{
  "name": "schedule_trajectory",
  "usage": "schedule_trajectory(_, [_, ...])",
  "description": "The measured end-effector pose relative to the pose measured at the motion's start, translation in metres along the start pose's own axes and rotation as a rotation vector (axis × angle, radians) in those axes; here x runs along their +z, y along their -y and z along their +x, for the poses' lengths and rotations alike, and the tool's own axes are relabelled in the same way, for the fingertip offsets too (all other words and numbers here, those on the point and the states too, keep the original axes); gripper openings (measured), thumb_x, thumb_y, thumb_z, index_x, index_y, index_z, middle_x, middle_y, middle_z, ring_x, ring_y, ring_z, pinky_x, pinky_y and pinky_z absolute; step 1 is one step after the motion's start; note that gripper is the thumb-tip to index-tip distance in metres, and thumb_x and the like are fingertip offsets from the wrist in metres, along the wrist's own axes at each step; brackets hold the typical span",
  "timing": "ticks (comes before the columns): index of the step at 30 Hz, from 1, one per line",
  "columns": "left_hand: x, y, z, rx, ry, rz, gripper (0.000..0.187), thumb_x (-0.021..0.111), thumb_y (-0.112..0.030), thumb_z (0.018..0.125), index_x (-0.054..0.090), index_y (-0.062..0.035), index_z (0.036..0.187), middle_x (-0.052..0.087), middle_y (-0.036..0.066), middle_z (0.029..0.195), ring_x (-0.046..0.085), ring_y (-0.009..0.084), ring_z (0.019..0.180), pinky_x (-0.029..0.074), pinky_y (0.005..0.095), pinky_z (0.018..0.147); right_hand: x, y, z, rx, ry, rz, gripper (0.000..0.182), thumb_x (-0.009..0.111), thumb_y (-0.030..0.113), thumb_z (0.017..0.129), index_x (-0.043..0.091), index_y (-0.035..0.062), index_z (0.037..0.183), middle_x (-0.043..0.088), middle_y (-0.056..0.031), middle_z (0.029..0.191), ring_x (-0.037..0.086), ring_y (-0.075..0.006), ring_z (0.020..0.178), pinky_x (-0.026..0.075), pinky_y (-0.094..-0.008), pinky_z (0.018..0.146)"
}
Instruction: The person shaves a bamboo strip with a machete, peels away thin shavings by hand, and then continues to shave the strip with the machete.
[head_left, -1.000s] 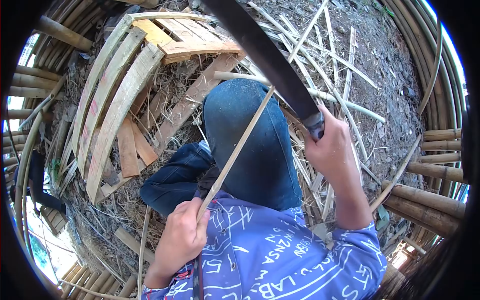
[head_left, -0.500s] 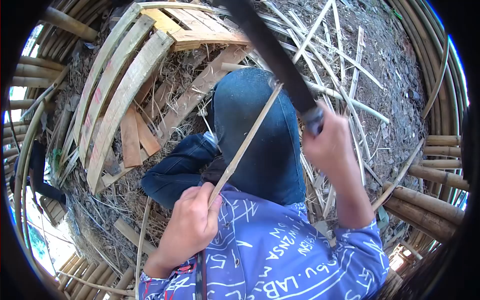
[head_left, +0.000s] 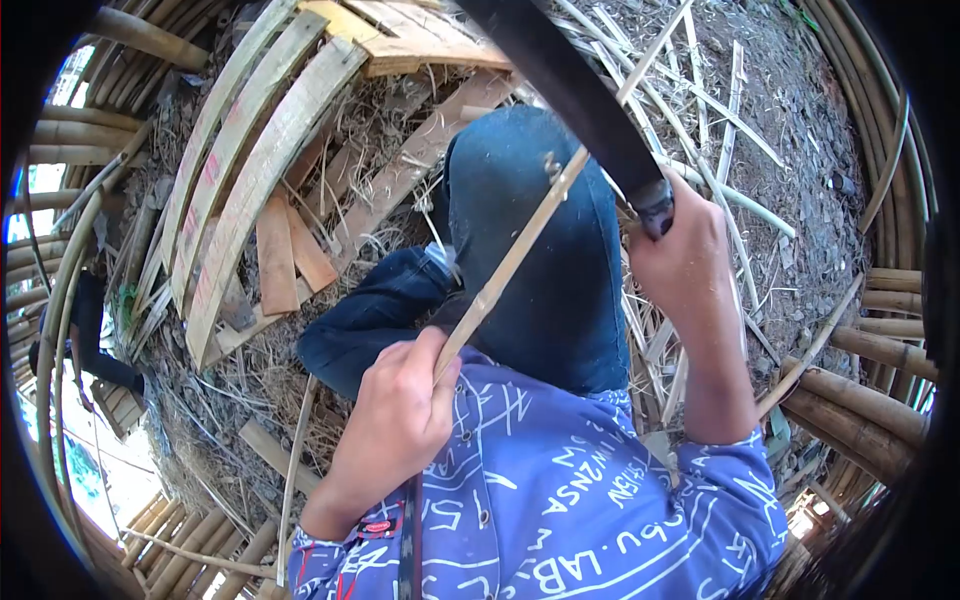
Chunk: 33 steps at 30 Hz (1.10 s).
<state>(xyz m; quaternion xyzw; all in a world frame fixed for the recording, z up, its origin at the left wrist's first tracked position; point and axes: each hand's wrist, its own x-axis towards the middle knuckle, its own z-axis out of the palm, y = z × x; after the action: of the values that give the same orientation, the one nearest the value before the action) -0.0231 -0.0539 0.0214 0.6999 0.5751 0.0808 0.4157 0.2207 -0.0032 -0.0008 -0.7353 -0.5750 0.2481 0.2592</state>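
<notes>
My left hand point(head_left: 400, 405) is closed around the near end of a long, thin bamboo strip point(head_left: 515, 255). The strip slants up and away over my jeans-covered knee point(head_left: 520, 320). In my right hand point(head_left: 685, 240) is the dark handle of a machete point(head_left: 570, 95), its wide black blade pointing up and left. The blade crosses over the strip just beyond the knee; whether it touches cannot be made out. A small pale curl point(head_left: 551, 165) shows beside the strip near the blade.
At the upper left lies a curved wooden slatted frame point(head_left: 270, 150). Loose bamboo strips point(head_left: 715, 100) and shavings litter the ground. Thick bamboo poles point(head_left: 850, 415) stand at right, and more poles point(head_left: 80, 130) at left. Another person's dark-clothed leg point(head_left: 105, 365) shows at far left.
The view has shifted a little, moving the knee and wooden frame up and right. The machete blade sits slightly farther right, and both hands keep their hold.
</notes>
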Motion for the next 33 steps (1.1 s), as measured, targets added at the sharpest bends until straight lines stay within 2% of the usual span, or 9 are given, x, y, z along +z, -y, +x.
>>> schedule_trajectory(6, [0.003, 0.001, 0.0, -0.041, 0.041, -0.014, 0.01, 0.054, -0.006, 0.087, 0.047, 0.0014, 0.083, 0.054, 0.022, 0.069, 0.054, 0.0419, 0.073, 0.042, 0.047, 0.066, 0.01, -0.013, -0.018, -0.204, 0.101, -0.083, 0.027, 0.056, -0.001, 0.067, 0.057, -0.0021, 0.094, 0.056, -0.0252, 0.063, 0.059, -0.0425, 0.064, 0.046, -0.0428, 0.058])
schedule_trajectory(8, [0.0, -0.002, 0.003, -0.017, 0.019, 0.001, 0.011, 0.053, -0.007, 0.087, 0.047, 0.0016, 0.083, 0.054, 0.023, 0.069, 0.054, 0.0423, 0.073, 0.041, 0.0476, 0.066, 0.006, -0.012, -0.008, -0.168, -0.021, -0.152, 0.026, 0.055, -0.003, 0.067, 0.056, -0.0032, 0.093, 0.056, -0.0251, 0.063, 0.06, -0.0421, 0.064, 0.046, -0.042, 0.058])
schedule_trajectory(14, [0.005, -0.001, 0.003, -0.06, 0.032, -0.046, 0.012, 0.052, -0.008, 0.088, 0.047, 0.0019, 0.084, 0.053, 0.023, 0.069, 0.054, 0.0429, 0.072, 0.04, 0.0486, 0.065, 0.008, -0.006, -0.027, -0.122, 0.173, -0.096, 0.02, 0.055, -0.003, 0.067, 0.055, -0.0024, 0.087, 0.057, -0.0239, 0.067, 0.059, -0.0424, 0.067, 0.046, -0.0404, 0.06])
schedule_trajectory(17, [0.001, -0.003, 0.006, -0.061, 0.065, -0.062, 0.012, 0.051, -0.009, 0.088, 0.047, 0.0018, 0.085, 0.054, 0.023, 0.069, 0.053, 0.0432, 0.072, 0.04, 0.0493, 0.065, 0.012, -0.009, -0.016, -0.137, -0.01, -0.073, 0.02, 0.056, -0.003, 0.067, 0.055, -0.0021, 0.087, 0.056, -0.0241, 0.066, 0.059, -0.0418, 0.066, 0.045, -0.0404, 0.059])
schedule_trajectory(20, [0.002, -0.003, 0.006, -0.118, 0.1, -0.08, 0.011, 0.052, -0.008, 0.088, 0.047, 0.0012, 0.086, 0.053, 0.023, 0.069, 0.054, 0.0423, 0.071, 0.04, 0.0488, 0.064, 0.018, 0.007, -0.044, -0.104, 0.23, 0.037, 0.016, 0.057, -0.003, 0.066, 0.052, -0.001, 0.081, 0.058, -0.0248, 0.068, 0.059, -0.0437, 0.071, 0.045, -0.047, 0.063])
schedule_trajectory(21, [0.001, -0.003, 0.008, -0.114, 0.101, -0.07, 0.011, 0.052, -0.008, 0.088, 0.047, 0.0012, 0.086, 0.053, 0.023, 0.069, 0.054, 0.0423, 0.071, 0.04, 0.0488, 0.064, 0.02, 0.0, -0.047, -0.207, 0.193, -0.044, 0.023, 0.056, -0.003, 0.067, 0.056, -0.0019, 0.091, 0.056, -0.0239, 0.065, 0.059, -0.041, 0.065, 0.045, -0.0412, 0.058])
schedule_trajectory(25, [0.0, 0.001, 0.004, -0.077, 0.071, -0.02, 0.011, 0.052, -0.009, 0.088, 0.047, 0.0013, 0.086, 0.054, 0.023, 0.069, 0.054, 0.0423, 0.07, 0.04, 0.0475, 0.063, 0.012, -0.007, -0.02, -0.185, 0.006, -0.143, 0.026, 0.054, -0.002, 0.066, 0.057, -0.0011, 0.092, 0.056, -0.0233, 0.064, 0.06, -0.0405, 0.065, 0.046, -0.0414, 0.057])
schedule_trajectory(29, [0.002, 0.0, 0.006, -0.112, 0.086, -0.095, 0.013, 0.052, -0.01, 0.089, 0.047, 0.0017, 0.086, 0.053, 0.024, 0.067, 0.054, 0.0426, 0.069, 0.039, 0.0477, 0.062, 0.021, 0.002, -0.042, -0.171, 0.189, 0.022, 0.025, 0.052, -0.003, 0.066, 0.057, -0.0002, 0.09, 0.057, -0.022, 0.065, 0.06, -0.0403, 0.064, 0.045, -0.0414, 0.057])
schedule_trajectory(33, [0.001, 0.0, 0.007, -0.111, 0.081, -0.076, 0.013, 0.051, -0.011, 0.09, 0.047, 0.0011, 0.086, 0.053, 0.024, 0.067, 0.054, 0.0431, 0.07, 0.039, 0.0479, 0.062, 0.02, -0.006, -0.027, -0.222, 0.05, -0.1, 0.023, 0.053, -0.003, 0.064, 0.055, -0.0007, 0.087, 0.057, -0.0224, 0.065, 0.06, -0.0417, 0.066, 0.046, -0.0407, 0.058])
